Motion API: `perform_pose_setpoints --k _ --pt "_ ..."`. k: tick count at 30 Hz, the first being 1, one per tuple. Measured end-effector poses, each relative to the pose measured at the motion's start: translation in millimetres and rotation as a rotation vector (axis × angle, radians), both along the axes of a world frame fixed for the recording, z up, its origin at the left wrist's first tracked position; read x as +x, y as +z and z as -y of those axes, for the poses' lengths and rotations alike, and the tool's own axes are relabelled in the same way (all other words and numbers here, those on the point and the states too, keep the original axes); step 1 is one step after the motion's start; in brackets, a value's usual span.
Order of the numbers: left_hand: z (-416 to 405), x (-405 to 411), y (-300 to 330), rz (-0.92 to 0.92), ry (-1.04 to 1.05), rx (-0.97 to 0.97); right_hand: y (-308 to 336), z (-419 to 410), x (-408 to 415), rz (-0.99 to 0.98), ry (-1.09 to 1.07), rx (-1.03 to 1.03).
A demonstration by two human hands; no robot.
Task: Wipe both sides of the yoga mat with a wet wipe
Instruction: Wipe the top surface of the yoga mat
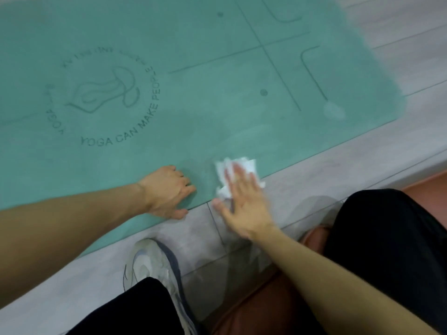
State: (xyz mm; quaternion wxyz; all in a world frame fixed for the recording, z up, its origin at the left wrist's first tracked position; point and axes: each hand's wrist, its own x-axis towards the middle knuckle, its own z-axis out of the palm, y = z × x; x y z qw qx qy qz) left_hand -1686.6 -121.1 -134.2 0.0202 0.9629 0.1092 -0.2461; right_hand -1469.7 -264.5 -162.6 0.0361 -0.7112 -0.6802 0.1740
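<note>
- Nearest the camera, at the bottom of the frame, are black trouser legs and a grey shoe (154,269) on the pale floor (362,155).
- The yoga mat (205,105), teal with a printed round logo, fills the upper left and centre, lying flat.
- The wet wipe (244,165), white and crumpled, sits at the mat's near edge, lower centre.
- Risk: the wipe partly overhangs the edge, so a stroke could drag it onto the floor and pick up dirt.
- The right hand (242,201) lies flat, fingers straight, pressing the wipe; it is blurred.
- The left hand (167,189) rests on the mat edge just beside it, fingers curled, seemingly steadying it.
</note>
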Motion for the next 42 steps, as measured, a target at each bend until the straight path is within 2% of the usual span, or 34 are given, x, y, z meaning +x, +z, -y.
perform_pose_setpoints --k 2,4,6,9,11,12,13,16,18,20,23,25,26,29,31,33,36,38,39,40,42 --pt "8 -5 -6 0.051 -0.050 -0.025 -6 2 -23 -0.026 0.172 0.027" --pt "15 -13 -9 0.106 -0.043 -0.039 -12 -6 -11 0.020 0.186 0.055" --pt "16 -18 -6 0.096 0.012 -0.045 -15 -21 15 0.111 0.099 0.057" --pt "11 -19 5 0.090 0.020 -0.033 -15 -56 63 0.166 -0.167 0.074" --pt "8 -25 10 0.008 -0.009 -0.037 -11 -71 55 0.147 -0.320 0.072" --pt "7 -33 10 -0.051 -0.023 -0.047 -10 -72 33 0.146 -0.315 0.089" --pt "5 -44 10 -0.132 -0.036 -0.053 -12 -66 3 0.143 -0.231 0.120" --pt "2 -92 13 -0.364 0.042 -0.114 -16 -33 -81 0.048 0.263 0.102" --pt "3 -114 17 -0.393 0.117 -0.146 -17 -31 -74 0.053 0.414 0.117" --pt "0 -115 18 -0.373 0.109 -0.155 -19 -42 -25 0.156 0.318 0.118" --pt "-5 -91 22 -0.283 0.211 -0.087 -15 -50 58 0.197 -0.141 0.064" --pt "-16 -63 28 -0.146 0.333 -0.060 -9 -46 46 0.154 -0.309 0.067" --pt "-23 -48 32 -0.092 0.355 -0.058 -10 -40 16 0.146 -0.267 0.107" --pt "-44 -7 45 -0.061 0.349 -0.092 -10 -14 -82 0.030 0.176 0.083" --pt "-54 9 46 -0.097 0.363 -0.077 -11 -10 -77 0.041 0.338 0.090" --pt "-66 19 46 -0.077 0.365 -0.038 -14 -15 -19 0.116 0.274 0.103" --pt "-74 22 45 -0.060 0.388 0.025 -11 -21 75 0.174 -0.208 0.061" --pt "-80 22 43 -0.081 0.407 0.047 -13 -34 72 0.159 -0.481 0.078" --pt "-81 24 41 -0.094 0.413 0.052 -16 -40 49 0.161 -0.520 0.115" --pt "-82 27 41 -0.106 0.423 0.056 -19 -42 17 0.140 -0.468 0.124" --pt "-86 33 40 -0.119 0.444 0.045 -18 -35 -38 0.071 -0.130 0.102"
